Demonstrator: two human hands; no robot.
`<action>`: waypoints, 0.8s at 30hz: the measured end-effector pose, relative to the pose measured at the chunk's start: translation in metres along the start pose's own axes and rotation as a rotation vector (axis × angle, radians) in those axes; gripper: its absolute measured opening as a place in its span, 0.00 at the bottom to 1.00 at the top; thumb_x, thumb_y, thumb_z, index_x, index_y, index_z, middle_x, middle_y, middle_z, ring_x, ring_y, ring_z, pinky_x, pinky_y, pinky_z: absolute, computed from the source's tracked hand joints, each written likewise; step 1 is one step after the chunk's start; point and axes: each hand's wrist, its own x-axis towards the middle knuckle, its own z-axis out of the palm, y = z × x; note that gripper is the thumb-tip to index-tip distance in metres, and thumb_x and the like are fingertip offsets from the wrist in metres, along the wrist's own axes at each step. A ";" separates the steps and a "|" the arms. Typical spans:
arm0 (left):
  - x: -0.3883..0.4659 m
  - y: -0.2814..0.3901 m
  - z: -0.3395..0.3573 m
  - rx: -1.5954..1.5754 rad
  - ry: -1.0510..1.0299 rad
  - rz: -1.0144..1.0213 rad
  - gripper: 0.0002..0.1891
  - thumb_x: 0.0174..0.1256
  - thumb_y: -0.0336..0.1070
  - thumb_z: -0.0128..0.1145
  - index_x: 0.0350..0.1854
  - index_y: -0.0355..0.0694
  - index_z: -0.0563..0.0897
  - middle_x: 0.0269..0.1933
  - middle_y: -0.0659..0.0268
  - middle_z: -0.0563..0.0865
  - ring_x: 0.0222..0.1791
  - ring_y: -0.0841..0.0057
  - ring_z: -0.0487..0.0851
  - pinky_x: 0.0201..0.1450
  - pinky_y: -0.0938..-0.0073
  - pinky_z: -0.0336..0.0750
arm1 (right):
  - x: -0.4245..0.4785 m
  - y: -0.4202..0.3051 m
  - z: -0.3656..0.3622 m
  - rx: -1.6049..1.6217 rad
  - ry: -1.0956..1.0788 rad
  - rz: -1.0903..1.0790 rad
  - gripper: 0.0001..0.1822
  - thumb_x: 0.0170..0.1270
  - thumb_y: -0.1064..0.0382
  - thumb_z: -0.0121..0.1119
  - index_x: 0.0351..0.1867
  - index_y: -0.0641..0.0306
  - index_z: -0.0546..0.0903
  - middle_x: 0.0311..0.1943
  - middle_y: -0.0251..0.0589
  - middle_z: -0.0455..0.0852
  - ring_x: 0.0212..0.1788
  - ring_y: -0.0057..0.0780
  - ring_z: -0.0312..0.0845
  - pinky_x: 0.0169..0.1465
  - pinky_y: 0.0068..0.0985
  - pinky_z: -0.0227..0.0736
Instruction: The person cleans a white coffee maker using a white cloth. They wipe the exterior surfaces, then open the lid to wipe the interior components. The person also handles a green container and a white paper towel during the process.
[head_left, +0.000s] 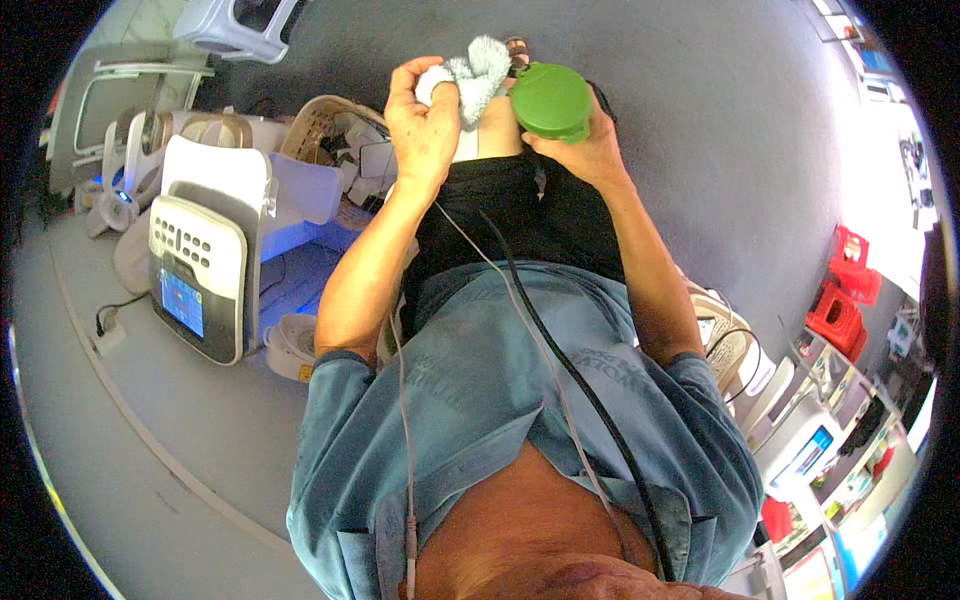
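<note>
My left hand (421, 127) grips a white, fluffy item (481, 79) between thumb and fingers, out beyond my lap. It looks like plush or pile cloth, but its exact kind is unclear. To its right, my right hand (589, 154) holds a container with a round green lid (553, 101), lid towards me. The fingers of that hand are partly hidden behind the container, and its body is mostly covered by the lid. A small gap separates the two held things. Below them are my black trousers (495, 202) and a bare leg.
On the left stands a white-and-black device with buttons and a lit screen (196, 277), near a beige plastic basket (319, 124) of odds and ends. A pale plastic stool (232, 30) is at the upper left. Red stools (836, 319) and shelving are at right. Cables (551, 337) hang down my front.
</note>
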 end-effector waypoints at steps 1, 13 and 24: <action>-0.005 0.022 0.008 -0.022 -0.022 0.026 0.13 0.64 0.26 0.54 0.51 0.36 0.80 0.36 0.69 0.81 0.22 0.91 0.71 0.22 0.85 0.65 | -0.001 0.000 0.000 -0.022 0.004 0.013 0.38 0.45 0.62 0.80 0.60 0.60 0.76 0.49 0.44 0.88 0.53 0.31 0.85 0.58 0.30 0.78; -0.005 0.047 0.097 0.647 -0.808 0.646 0.28 0.57 0.38 0.67 0.63 0.43 0.81 0.64 0.56 0.80 0.68 0.55 0.74 0.73 0.57 0.65 | -0.014 0.022 -0.011 -0.078 0.342 -0.191 0.35 0.42 0.53 0.78 0.53 0.64 0.78 0.47 0.51 0.85 0.50 0.50 0.83 0.56 0.38 0.78; 0.005 0.066 0.178 0.905 -1.015 0.267 0.17 0.62 0.39 0.62 0.54 0.45 0.87 0.44 0.56 0.91 0.43 0.67 0.88 0.50 0.68 0.79 | -0.041 0.013 -0.042 -0.101 0.381 -0.119 0.32 0.39 0.55 0.76 0.47 0.65 0.76 0.39 0.55 0.83 0.45 0.56 0.82 0.50 0.45 0.77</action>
